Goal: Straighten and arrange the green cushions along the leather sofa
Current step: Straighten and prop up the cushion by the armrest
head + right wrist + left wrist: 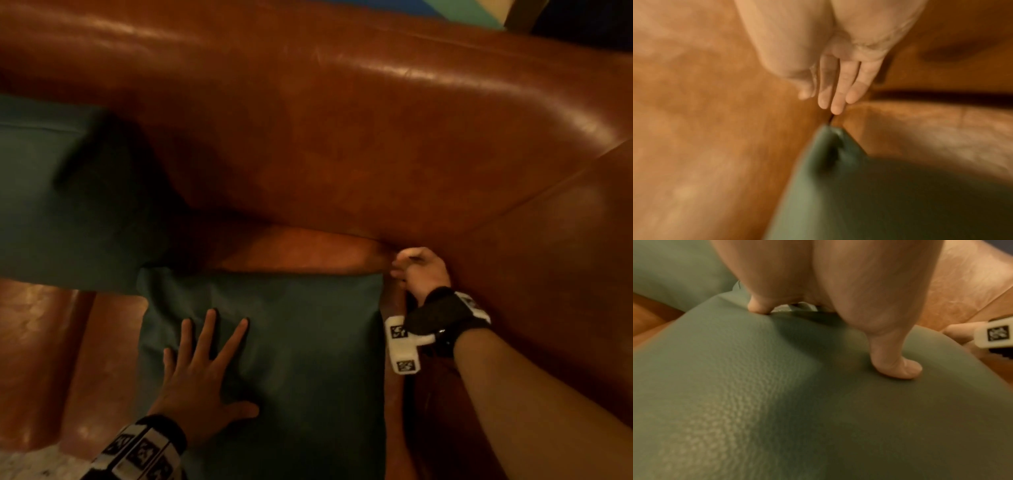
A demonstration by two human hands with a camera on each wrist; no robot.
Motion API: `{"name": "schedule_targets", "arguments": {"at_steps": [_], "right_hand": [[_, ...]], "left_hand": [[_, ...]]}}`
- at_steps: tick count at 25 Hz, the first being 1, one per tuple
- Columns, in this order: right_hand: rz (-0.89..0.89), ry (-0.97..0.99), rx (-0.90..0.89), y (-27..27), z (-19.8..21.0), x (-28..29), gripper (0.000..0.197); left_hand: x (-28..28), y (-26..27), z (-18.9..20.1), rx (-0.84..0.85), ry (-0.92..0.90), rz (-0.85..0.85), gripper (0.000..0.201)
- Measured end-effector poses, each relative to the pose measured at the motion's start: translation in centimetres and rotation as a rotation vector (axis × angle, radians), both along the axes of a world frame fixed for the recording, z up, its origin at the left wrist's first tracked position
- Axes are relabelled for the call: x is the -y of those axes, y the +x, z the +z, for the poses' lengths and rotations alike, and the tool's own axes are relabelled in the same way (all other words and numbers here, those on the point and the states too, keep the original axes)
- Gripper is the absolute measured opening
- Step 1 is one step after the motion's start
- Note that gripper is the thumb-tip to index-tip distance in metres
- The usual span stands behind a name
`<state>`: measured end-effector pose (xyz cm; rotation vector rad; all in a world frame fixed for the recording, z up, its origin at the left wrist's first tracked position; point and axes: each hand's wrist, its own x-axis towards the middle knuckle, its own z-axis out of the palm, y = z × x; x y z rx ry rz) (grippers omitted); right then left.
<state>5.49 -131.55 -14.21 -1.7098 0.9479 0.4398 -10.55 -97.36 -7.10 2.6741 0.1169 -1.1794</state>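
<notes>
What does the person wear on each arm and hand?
Both forearms are bare, with no sleeves or gloves. Each wrist carries a black strap holding white blocks printed with black square markers. The left wrist's band shows a row of such markers.

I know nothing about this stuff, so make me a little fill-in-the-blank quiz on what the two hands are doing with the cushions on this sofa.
1. The left hand presses flat on a ____ cushion.
2. That cushion lies on the seat of a brown ____ sofa.
3. The right hand is beside the cushion's far ____ corner.
4. A second cushion lies to the ____ of the first.

Missing words: green; leather; right; left
</notes>
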Motion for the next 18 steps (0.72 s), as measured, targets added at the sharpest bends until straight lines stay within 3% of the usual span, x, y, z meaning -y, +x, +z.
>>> {"name": "schedule_targets", "arguments": {"at_steps": [3, 5, 7, 11, 13, 15, 16, 18], "right_hand": [[0.0, 0.305, -0.226, -2.2, -1.2, -1.8, 0.037], [0.04, 0.455, -0.316, -3.1, -1.4, -2.6, 0.044], [0.145, 0.403, -0.237, -3.3, -2.0, -2.9, 0.044], [0.175, 0.238, -0.089, -2.6, -0.3, -3.8, 0.028], [0.001, 0.128, -0.076, -3.1, -0.2, -3.4, 0.041], [-0.385, 0.281, -0.087, -4.4, 0.0, -2.6, 0.042], [-0.485, 0.382, -0.1, -5.3, -0.1, -2.3, 0.034], [-0.396, 0.439, -0.119, -6.6, 0.0, -1.9, 0.015]], "left_hand": [[0.0, 0.1, -0.1, -0.004, 0.0, 0.006, 0.125], [-0.1, 0.1, -0.2, 0.006, 0.001, -0.002, 0.125], [-0.1, 0.0, -0.3, 0.021, -0.015, 0.011, 0.125], [-0.9, -0.6, -0.2, 0.065, -0.03, 0.018, 0.125], [-1.2, -1.0, 0.0, 0.061, -0.047, 0.041, 0.123], [-1.2, -1.0, 0.0, 0.051, -0.06, 0.053, 0.122], [-1.0, -0.8, 0.2, 0.037, -0.053, 0.055, 0.122], [-0.4, 0.0, 0.7, -0.002, -0.023, 0.038, 0.123]]}}
